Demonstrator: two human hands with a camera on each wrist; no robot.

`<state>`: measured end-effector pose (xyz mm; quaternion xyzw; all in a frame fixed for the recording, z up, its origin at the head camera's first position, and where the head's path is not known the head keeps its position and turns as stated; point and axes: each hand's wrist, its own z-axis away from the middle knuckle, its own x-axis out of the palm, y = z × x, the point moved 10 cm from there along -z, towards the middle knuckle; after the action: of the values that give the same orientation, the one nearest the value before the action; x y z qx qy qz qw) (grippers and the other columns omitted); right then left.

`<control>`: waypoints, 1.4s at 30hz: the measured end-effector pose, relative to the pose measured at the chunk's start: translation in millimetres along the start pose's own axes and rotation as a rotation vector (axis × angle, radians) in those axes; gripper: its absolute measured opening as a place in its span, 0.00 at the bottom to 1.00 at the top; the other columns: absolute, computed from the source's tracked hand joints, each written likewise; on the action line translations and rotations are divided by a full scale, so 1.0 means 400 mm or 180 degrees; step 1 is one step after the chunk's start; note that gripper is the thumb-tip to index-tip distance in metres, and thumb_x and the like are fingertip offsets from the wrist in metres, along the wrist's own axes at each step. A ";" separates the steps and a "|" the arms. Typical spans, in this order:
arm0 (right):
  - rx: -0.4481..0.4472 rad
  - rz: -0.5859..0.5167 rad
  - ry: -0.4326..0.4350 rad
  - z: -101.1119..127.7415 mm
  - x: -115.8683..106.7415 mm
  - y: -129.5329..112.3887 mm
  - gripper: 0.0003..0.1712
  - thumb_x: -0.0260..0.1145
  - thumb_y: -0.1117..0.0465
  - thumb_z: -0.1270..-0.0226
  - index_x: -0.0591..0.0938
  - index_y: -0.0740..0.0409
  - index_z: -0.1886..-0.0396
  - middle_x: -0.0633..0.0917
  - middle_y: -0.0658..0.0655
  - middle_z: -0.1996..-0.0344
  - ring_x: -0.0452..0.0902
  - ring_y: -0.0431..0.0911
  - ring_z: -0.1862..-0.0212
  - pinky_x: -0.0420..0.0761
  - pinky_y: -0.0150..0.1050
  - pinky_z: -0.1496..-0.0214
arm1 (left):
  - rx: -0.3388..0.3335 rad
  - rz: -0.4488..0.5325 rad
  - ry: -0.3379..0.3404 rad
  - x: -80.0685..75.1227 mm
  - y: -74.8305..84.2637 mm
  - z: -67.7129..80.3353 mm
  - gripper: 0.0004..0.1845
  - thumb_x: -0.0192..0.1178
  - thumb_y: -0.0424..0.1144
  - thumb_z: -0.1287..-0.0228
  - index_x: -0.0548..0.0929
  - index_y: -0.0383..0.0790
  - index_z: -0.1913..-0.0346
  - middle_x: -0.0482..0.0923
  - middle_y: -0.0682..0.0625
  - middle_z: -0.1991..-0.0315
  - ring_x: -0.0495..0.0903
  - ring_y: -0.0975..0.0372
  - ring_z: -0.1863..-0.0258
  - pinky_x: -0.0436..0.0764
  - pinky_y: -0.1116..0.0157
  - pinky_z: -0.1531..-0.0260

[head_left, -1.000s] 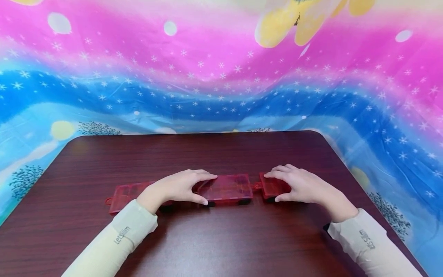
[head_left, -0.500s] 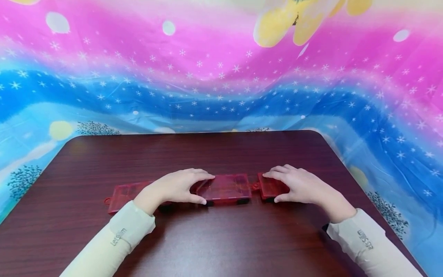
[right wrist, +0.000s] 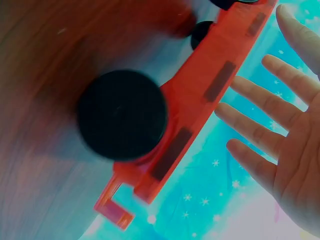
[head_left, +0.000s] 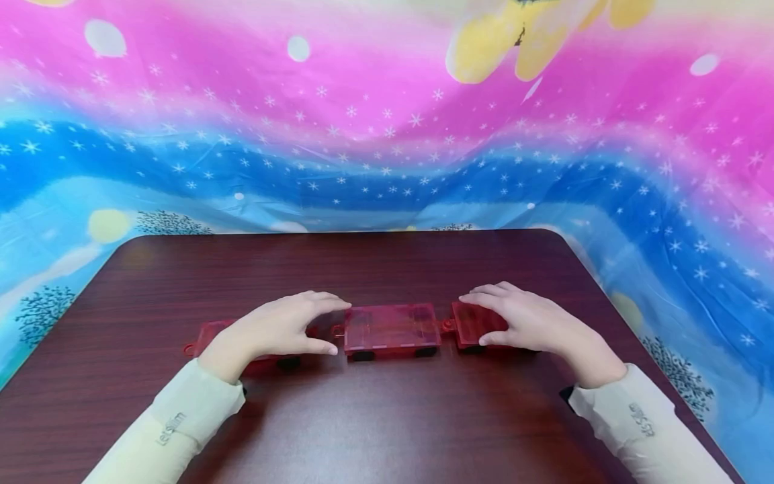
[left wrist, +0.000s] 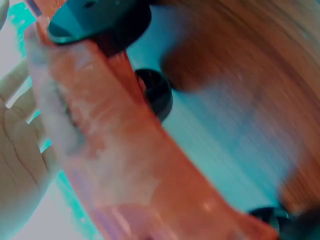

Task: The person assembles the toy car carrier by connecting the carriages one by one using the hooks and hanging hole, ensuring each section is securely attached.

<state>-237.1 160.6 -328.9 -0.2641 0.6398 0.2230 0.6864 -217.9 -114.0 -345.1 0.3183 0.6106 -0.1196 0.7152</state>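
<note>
Three flat, box-shaped cars of translucent red plastic (head_left: 392, 316) are standing in a row across a dark reddish-brown wood-grain table (head_left: 387, 410). The middle car (head_left: 392, 329) is showing its whole top and two round black wheels (head_left: 426, 351) on the near side; the left car (head_left: 211, 331) and the right car (head_left: 469, 326) are sitting partly covered. One small red ring coupling (head_left: 447, 325) is lying between the middle and right cars; one red end loop (head_left: 189, 349) is projecting from the left car. Two hands are working well apart: the left hand (head_left: 272, 327) is arching over the left car, the right hand (head_left: 529, 319) over the right car, each keeping thumb and fingers spread; contact cannot be told. The right wrist view is exposing three dark rectangular strips (right wrist: 220, 81) and one bent red hook (right wrist: 115, 207), details the head view is hiding. The left wrist view is coming out blurred but is revealing at least three black wheels
</note>
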 end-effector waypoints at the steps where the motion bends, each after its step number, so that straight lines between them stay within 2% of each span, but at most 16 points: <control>1: -0.0012 -0.0024 0.0007 -0.006 0.000 -0.003 0.40 0.71 0.42 0.50 0.70 0.41 0.36 0.73 0.51 0.40 0.67 0.50 0.39 0.76 0.49 0.45 | -0.0032 -0.0007 0.0013 -0.002 -0.006 0.006 0.39 0.63 0.63 0.51 0.67 0.58 0.34 0.67 0.58 0.37 0.67 0.62 0.38 0.70 0.56 0.41; 13: -0.0152 -0.0335 0.0050 -0.091 -0.011 -0.056 0.39 0.67 0.41 0.47 0.67 0.38 0.35 0.71 0.48 0.37 0.64 0.47 0.37 0.73 0.47 0.41 | -0.0244 -0.0052 0.0109 -0.037 -0.065 0.077 0.39 0.64 0.62 0.51 0.68 0.55 0.35 0.68 0.55 0.37 0.68 0.58 0.38 0.70 0.53 0.42; 22: -0.0364 -0.0432 -0.0022 -0.152 0.002 -0.116 0.39 0.67 0.40 0.46 0.66 0.37 0.34 0.70 0.46 0.37 0.64 0.44 0.37 0.73 0.44 0.40 | -0.0458 -0.0084 0.0228 -0.063 -0.125 0.145 0.42 0.63 0.66 0.54 0.69 0.54 0.35 0.68 0.53 0.37 0.67 0.56 0.38 0.70 0.50 0.42; 27: -0.0488 -0.0430 -0.0085 -0.177 0.015 -0.149 0.39 0.66 0.40 0.46 0.65 0.36 0.34 0.70 0.45 0.37 0.64 0.43 0.37 0.72 0.43 0.40 | -0.0564 -0.0089 0.0197 -0.063 -0.144 0.174 0.43 0.64 0.67 0.57 0.69 0.54 0.36 0.69 0.51 0.38 0.68 0.53 0.39 0.72 0.48 0.45; 34: -0.0644 -0.0521 -0.0223 -0.194 0.034 -0.193 0.40 0.66 0.39 0.46 0.65 0.39 0.33 0.69 0.45 0.36 0.63 0.43 0.36 0.71 0.43 0.40 | -0.0594 -0.0033 0.0077 -0.048 -0.151 0.193 0.44 0.66 0.65 0.57 0.68 0.52 0.35 0.69 0.49 0.38 0.69 0.51 0.40 0.74 0.49 0.48; 42: -0.0674 -0.0679 -0.0383 -0.206 0.057 -0.220 0.44 0.68 0.39 0.49 0.62 0.36 0.32 0.68 0.43 0.36 0.63 0.40 0.39 0.72 0.41 0.41 | -0.0567 -0.0049 0.0078 -0.034 -0.159 0.203 0.44 0.69 0.61 0.58 0.67 0.53 0.34 0.70 0.49 0.39 0.70 0.52 0.41 0.75 0.50 0.49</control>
<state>-241.5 39.5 -348.1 -0.3876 0.5388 0.2304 0.7116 -191.9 -214.8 -347.6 0.2502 0.6299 -0.0664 0.7322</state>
